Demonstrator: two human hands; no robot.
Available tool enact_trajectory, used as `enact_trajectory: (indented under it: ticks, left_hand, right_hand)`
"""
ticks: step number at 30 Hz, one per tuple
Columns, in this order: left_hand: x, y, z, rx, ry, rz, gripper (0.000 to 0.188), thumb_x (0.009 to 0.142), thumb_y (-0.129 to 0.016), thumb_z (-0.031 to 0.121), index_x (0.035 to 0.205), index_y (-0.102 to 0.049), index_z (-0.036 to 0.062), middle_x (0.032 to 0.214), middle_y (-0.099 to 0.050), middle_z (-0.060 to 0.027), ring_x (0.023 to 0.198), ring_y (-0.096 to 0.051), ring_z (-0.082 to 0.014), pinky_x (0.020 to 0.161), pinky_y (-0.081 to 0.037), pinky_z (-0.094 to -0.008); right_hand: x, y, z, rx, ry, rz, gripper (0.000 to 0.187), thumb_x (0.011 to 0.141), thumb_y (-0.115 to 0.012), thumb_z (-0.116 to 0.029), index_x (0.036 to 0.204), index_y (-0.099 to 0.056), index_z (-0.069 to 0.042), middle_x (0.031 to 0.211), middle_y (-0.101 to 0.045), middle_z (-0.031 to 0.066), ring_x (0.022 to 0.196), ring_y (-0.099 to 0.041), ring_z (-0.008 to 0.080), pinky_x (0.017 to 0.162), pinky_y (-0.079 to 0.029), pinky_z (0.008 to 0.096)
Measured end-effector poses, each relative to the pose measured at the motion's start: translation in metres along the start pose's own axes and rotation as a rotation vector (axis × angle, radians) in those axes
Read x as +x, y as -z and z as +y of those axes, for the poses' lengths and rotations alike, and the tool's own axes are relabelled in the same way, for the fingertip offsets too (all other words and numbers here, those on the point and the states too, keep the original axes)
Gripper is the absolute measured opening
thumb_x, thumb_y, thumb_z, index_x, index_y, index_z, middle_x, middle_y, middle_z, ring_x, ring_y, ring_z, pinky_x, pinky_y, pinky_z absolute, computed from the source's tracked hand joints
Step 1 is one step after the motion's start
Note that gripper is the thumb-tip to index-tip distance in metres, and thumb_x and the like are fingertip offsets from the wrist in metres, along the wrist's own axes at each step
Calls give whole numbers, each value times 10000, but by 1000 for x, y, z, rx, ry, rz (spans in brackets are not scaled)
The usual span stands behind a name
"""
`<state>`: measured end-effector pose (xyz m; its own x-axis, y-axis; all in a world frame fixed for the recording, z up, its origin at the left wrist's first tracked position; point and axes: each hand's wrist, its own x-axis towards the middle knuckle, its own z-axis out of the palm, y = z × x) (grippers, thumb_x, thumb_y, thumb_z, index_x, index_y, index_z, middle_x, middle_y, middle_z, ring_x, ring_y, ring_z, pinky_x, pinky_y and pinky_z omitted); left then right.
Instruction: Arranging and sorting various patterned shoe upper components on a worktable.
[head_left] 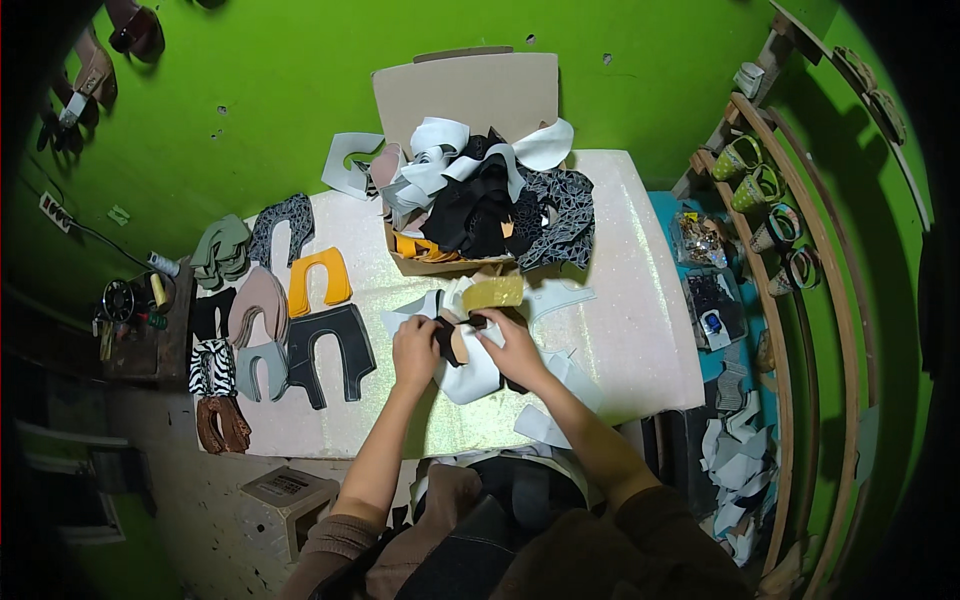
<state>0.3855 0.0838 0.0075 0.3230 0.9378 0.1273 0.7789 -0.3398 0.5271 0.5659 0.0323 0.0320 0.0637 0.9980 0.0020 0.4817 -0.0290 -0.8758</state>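
At the far left edge of the counter [640, 350] lie cut shoe-upper pieces in rows — a zebra-print piece [211, 367], a brown piece [222, 424], a pinkish-beige piece [258, 305], an orange piece [319, 280] and a large black piece [331, 350]. Just right of these, the left hand [415, 352] rests on a stack of white cut pieces [470, 375], its fingers curled closed over the edge of a small black piece [446, 338] with a tan underside. The right hand [514, 345] meets it from the other side — fingers bent and pinching the same black piece, so both hands hold it between them, near the front middle of the counter. Just behind the hands lies a gold glittery piece [493, 292]. Behind that stands an open cardboard box [465, 95] heaped with black, white and patterned pieces. At the far right, curved wooden shelves [790, 300] carry shoes [748, 172].
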Motion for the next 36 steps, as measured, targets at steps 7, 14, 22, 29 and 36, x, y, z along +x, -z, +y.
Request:
enact_trajectory:
  ticks: [7, 14, 22, 29, 36]
  left_hand:
    - [10, 58, 10, -289, -38, 344, 153, 746, -554, 36, 883, -553, -30, 992, -537, -149, 951, -524, -299, 835, -408, -340]
    - [4, 89, 45, -251, -56, 237, 194, 826, -593, 231, 907, -595, 55, 693, -619, -147, 604, -609, -301, 526, -463, -335]
    - [-2, 64, 42, -540, -245, -24, 213, 751, -689, 132, 878, -569, 10, 778, -596, -35, 661, -543, -119, 658, -433, -219]
    - [-12, 53, 32, -1339, 228, -276, 196, 844, -577, 59, 1019, -510, 4, 870, -625, -68, 795, -592, -106, 742, -459, -219]
    - [1, 74, 29, -1191, 250, -110, 235, 835, -573, 38, 1048, -494, -19, 886, -632, -96, 777, -602, -115, 723, -470, -223]
  right_hand:
    - [14, 25, -13, -386, 32, 147, 750, 739, -665, -334, 1299, -301, 6, 1259, -389, 215, 1149, -396, 369, 942, -344, 433]
    - [-5, 18, -59, -320, 333, 176, 896, 756, -608, -495, 1347, -196, 37, 1313, -288, 257, 1238, -247, 419, 1017, -211, 482]
    - [19, 24, -81, 341, 180, 74, 159, 841, -566, -126, 942, -615, -14, 785, -636, 63, 709, -596, 119, 656, -460, 238]
    - [29, 40, -56, 805, 146, 163, 165, 870, -541, -53, 1009, -587, 24, 898, -623, 52, 843, -566, 76, 765, -432, 195]
    - [18, 48, -32, 547, 93, 215, 165, 873, -529, -44, 1007, -595, 25, 907, -636, 68, 818, -590, 84, 726, -456, 202]
